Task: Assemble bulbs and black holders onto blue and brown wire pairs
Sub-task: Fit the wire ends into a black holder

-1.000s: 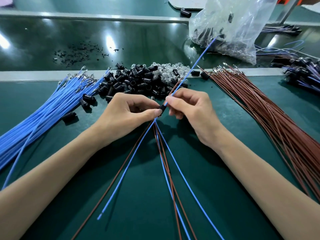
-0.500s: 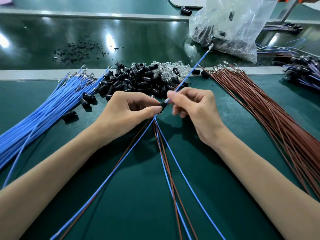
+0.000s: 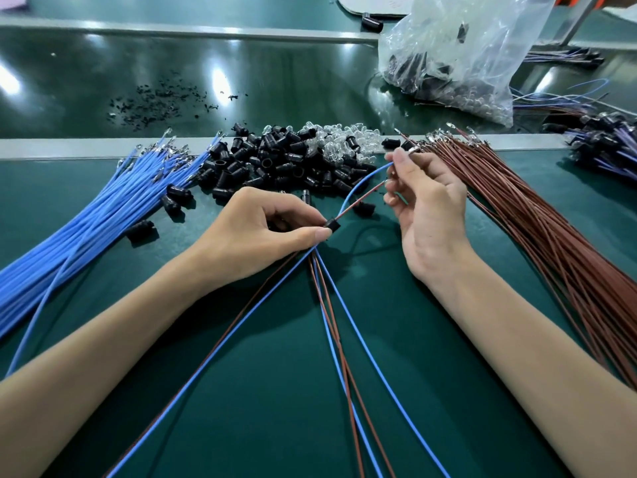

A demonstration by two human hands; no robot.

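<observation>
Green mat (image 3: 262, 408) under everything: your left hand (image 3: 255, 232) pinches a black holder (image 3: 332, 224) at its fingertips, and your right hand (image 3: 431, 215), close by, pinches the ends of the blue-and-brown wire pair (image 3: 362, 201) coming out of it.

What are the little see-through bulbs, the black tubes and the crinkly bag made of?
The bulbs are probably glass, maybe clear plastic: they are see-through and glint. The black holders look like moulded plastic, with a dull sheen and all the same hollow shape. The bag is thin clear plastic film, wrinkled and shiny.
</observation>
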